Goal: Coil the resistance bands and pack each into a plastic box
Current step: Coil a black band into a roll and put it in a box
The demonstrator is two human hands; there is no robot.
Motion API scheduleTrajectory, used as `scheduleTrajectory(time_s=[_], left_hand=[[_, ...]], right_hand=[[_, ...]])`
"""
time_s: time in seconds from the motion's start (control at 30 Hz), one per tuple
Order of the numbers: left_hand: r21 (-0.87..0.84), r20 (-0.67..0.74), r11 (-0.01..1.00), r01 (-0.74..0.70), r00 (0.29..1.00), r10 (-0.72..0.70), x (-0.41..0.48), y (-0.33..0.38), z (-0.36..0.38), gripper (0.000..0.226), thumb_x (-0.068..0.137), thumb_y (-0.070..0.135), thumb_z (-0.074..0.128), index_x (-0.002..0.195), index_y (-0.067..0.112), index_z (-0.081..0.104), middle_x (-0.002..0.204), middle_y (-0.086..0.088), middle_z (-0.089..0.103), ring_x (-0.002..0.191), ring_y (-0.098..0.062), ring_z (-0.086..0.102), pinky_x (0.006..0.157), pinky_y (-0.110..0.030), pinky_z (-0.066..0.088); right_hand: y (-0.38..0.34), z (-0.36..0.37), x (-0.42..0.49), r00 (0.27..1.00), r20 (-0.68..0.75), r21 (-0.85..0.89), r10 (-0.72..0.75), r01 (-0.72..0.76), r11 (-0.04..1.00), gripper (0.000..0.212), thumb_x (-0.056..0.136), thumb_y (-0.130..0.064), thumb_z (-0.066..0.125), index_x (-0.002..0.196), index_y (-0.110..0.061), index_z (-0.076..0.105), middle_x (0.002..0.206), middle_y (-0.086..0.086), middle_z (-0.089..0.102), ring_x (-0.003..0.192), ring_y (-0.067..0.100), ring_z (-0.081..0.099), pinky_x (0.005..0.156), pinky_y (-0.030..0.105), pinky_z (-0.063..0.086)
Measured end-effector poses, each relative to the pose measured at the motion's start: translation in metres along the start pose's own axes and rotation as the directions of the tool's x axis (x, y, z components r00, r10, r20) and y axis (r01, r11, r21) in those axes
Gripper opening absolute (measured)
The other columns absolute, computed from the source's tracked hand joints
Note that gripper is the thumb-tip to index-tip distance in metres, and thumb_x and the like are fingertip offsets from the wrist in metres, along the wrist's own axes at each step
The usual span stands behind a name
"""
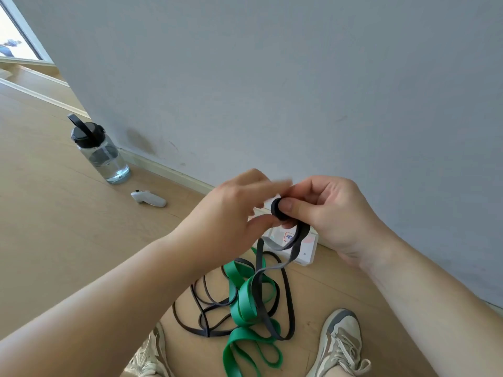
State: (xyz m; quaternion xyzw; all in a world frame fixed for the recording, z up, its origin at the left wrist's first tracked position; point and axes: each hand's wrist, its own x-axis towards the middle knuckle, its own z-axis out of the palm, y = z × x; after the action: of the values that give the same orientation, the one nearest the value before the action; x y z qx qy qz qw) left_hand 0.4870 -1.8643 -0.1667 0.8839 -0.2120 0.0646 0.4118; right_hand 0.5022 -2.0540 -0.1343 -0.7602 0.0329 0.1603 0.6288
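both hands [321,210] pinch grey band [279,209] coil, grip clamped; tail hangs downward.

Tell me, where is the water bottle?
The water bottle stands on the wooden floor at the left, close to the wall, with a small white remote just beside it.

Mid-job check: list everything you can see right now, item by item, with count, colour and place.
grey band: 1, dark grey, one end coiled in the hands, rest trailing to the floor
green band: 1, green, loose on the floor
thin black band: 1, black, loose on the floor
plastic box: 1, clear-white, by the wall
water bottle: 1, clear, black lid, far left
controller: 1, white, floor
shoes: 2, beige-grey, bottom
left hand: steadying coil
right hand: pinching coil
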Motion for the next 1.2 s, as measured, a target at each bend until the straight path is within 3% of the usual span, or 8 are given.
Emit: scheduleTrajectory(time_s=[0.13,0.27,0.5,0.77,0.9,1.03,1.13,1.2], left_hand=[[0.032,-0.096,0.996,-0.088,0.991,0.09,-0.001,0.003,0.005,0.046,0.092,0.004,0.069,0.135,0.017,0.066,0.107,0.005,0.063,0.085,0.003,0.055,0.077,-0.027,0.054],[0.07,-0.181,0.994,-0.081,0.979,0.093,0.003,0.009,-0.001,0.031,0.091,0.006,0.072,0.122,0.014,0.07,0.104,0.004,0.062,0.086,-0.009,0.058,0.078,-0.029,0.053],[0.072,-0.27,0.995,-0.067,0.959,0.084,0.008,0.013,-0.007,0.022,0.087,0.017,0.082,0.102,0.011,0.067,0.095,0.006,0.059,0.08,-0.01,0.057,0.067,-0.03,0.053],[0.143,-0.253,0.985,-0.098,0.958,0.132,0.006,0.01,0.0,0.024,0.08,0.006,0.085,0.089,0.005,0.063,0.089,0.0,0.056,0.072,-0.018,0.052,0.06,-0.04,0.052],[0.012,-0.13,0.999,0.037,0.991,-0.036,0.008,0.011,-0.002,0.028,0.078,0.016,0.089,0.09,0.014,0.064,0.087,0.009,0.059,0.076,-0.01,0.059,0.064,-0.035,0.055],[-0.106,0.004,0.963,0.249,0.968,-0.25,0.012,0.016,-0.013,0.028,0.076,0.019,0.09,0.093,0.023,0.069,0.079,0.01,0.072,0.075,-0.003,0.068,0.068,-0.017,0.055],[-0.179,0.113,0.926,0.333,0.942,-0.317,0.014,0.017,-0.023,0.039,0.073,0.017,0.093,0.104,0.031,0.074,0.082,0.01,0.077,0.075,-0.003,0.073,0.072,-0.014,0.056],[-0.173,0.167,0.92,0.351,0.931,-0.323,0.013,0.019,-0.03,0.03,0.074,0.015,0.092,0.096,0.032,0.08,0.078,0.014,0.077,0.072,0.002,0.071,0.068,-0.007,0.052]], right_hand=[[-0.002,0.003,0.0,1.0,0.016,0.194,0.013,-0.016,0.981,0.02,0.089,-0.008,0.074,0.105,0.002,0.069,0.093,0.022,0.079,0.084,0.038,0.076,0.084,0.045,0.065],[-0.004,0.004,0.002,0.995,0.093,0.405,0.04,-0.074,0.911,0.036,0.082,-0.021,0.074,0.11,-0.002,0.06,0.105,0.026,0.077,0.093,0.036,0.075,0.089,0.046,0.063],[-0.004,-0.004,0.004,0.998,0.059,0.391,-0.009,-0.015,0.92,0.045,0.074,-0.016,0.077,0.114,0.004,0.072,0.109,0.027,0.076,0.09,0.034,0.071,0.086,0.041,0.064],[-0.004,-0.004,-0.001,0.993,0.121,0.072,-0.003,-0.006,0.997,0.02,0.097,-0.013,0.067,0.114,-0.008,0.075,0.096,0.017,0.08,0.088,0.035,0.076,0.086,0.039,0.064],[0.001,-0.001,-0.002,0.993,0.03,-0.224,-0.114,0.118,0.967,0.016,0.099,-0.011,0.067,0.102,-0.023,0.079,0.086,0.002,0.08,0.079,0.02,0.075,0.08,0.036,0.063],[0.007,0.0,-0.003,0.953,0.055,-0.514,-0.297,0.282,0.81,0.017,0.094,-0.012,0.07,0.094,-0.027,0.077,0.077,-0.005,0.073,0.074,0.017,0.066,0.064,0.023,0.054],[0.004,0.0,-0.006,0.927,0.103,-0.577,-0.361,0.352,0.737,0.021,0.092,-0.01,0.071,0.093,-0.03,0.077,0.078,-0.012,0.072,0.076,0.009,0.067,0.063,0.012,0.047],[0.001,0.0,-0.009,0.938,0.125,-0.502,-0.324,0.341,0.795,0.031,0.092,-0.008,0.072,0.09,-0.038,0.075,0.079,-0.018,0.075,0.079,0.001,0.07,0.067,0.008,0.048]])
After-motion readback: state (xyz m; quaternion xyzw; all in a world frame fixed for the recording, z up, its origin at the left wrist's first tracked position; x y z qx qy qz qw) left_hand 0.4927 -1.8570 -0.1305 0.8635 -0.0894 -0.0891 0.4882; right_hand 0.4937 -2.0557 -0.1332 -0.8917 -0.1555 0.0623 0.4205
